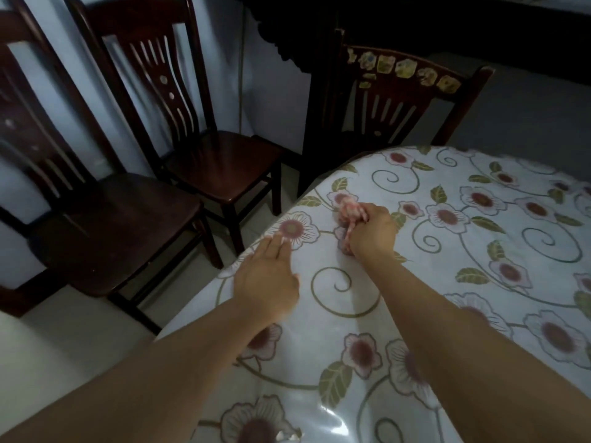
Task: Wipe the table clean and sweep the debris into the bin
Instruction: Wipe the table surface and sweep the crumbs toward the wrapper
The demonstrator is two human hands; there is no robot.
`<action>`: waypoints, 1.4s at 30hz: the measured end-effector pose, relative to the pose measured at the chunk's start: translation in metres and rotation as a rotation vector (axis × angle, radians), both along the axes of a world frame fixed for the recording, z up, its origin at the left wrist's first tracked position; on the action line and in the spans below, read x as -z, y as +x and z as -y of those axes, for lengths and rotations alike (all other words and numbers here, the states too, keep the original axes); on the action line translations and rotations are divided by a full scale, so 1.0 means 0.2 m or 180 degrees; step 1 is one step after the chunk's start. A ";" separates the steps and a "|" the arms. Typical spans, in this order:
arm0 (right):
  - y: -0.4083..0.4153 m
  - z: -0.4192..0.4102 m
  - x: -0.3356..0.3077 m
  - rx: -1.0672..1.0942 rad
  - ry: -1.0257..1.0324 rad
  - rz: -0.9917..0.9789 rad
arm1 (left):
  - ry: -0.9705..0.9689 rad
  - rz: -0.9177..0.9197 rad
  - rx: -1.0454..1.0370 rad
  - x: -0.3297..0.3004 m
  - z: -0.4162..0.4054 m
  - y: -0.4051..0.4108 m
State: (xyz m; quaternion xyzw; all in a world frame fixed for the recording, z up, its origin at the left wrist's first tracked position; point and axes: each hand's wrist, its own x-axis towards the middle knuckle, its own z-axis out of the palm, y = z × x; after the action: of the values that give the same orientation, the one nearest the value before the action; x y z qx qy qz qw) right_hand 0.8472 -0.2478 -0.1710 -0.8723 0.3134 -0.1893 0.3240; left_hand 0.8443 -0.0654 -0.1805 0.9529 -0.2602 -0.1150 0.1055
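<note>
A round table (447,251) wears a glossy white cover printed with pink flowers and green swirls. My right hand (372,233) is closed around a crumpled pink cloth (347,212), pressing it on the cover near the table's left edge. My left hand (267,279) lies flat on the cover beside it, palm down with fingers stretched toward the edge, holding nothing. No bin or loose debris shows in this view.
Two dark wooden chairs (217,161) (105,225) stand on the pale floor left of the table. A third chair (393,100) with stickers on its back rail is pushed against the table's far side. A dark cabinet stands behind it.
</note>
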 end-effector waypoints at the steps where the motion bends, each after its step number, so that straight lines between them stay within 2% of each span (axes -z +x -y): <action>1: 0.04 0.01 0.02 0.0042 -0.0101 -0.0199 | -0.0003 0.0020 0.0011 0.00 0.00 0.00; 3: 0.13 -0.01 0.07 0.0009 -0.0281 -0.0428 | -0.0044 0.0078 -0.0003 0.02 0.00 0.00; 10: 0.33 -0.07 0.13 -0.0825 -0.0472 -0.0188 | -0.0304 0.0184 -0.0098 0.03 -0.01 -0.03; 14: 0.32 -0.11 0.12 -0.1532 -0.0390 0.0001 | -0.0404 0.0215 -0.0146 0.01 -0.01 -0.04; 18: 0.19 -0.14 0.07 -0.1795 0.0028 0.0089 | -0.0454 0.0051 -0.0339 -0.01 -0.01 -0.06; 24: -0.19 -0.19 0.00 -0.2467 -0.0432 0.0118 | -0.0338 -0.0146 -0.0442 -0.05 0.00 -0.08; 31: -0.93 -0.37 0.08 -0.2519 -0.0301 0.0140 | -0.0027 -0.0406 0.0101 -0.08 -0.04 -0.06; 34: -1.21 -0.48 0.08 -0.2614 0.0405 -0.0140 | 0.0173 -0.0378 0.0244 -0.08 -0.07 -0.17; 36: -1.31 -0.48 -0.05 -0.2761 0.0765 -0.0226 | 0.0171 -0.0252 0.0444 -0.08 -0.07 -0.28; 39: -1.30 -0.32 -0.19 -0.2192 0.0500 0.0014 | 0.0053 -0.0109 0.0755 -0.11 -0.04 -0.45; 42: -1.13 0.04 -0.13 -0.0804 -0.0059 0.0061 | 0.0082 -0.0210 0.0930 -0.10 0.01 -0.56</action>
State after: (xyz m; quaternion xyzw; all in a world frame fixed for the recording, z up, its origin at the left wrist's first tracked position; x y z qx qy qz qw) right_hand 0.6211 -0.2557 -0.1458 -0.9060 0.1961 -0.1583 0.3401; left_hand 0.7321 -0.0670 -0.1597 0.9019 -0.3909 -0.1637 0.0839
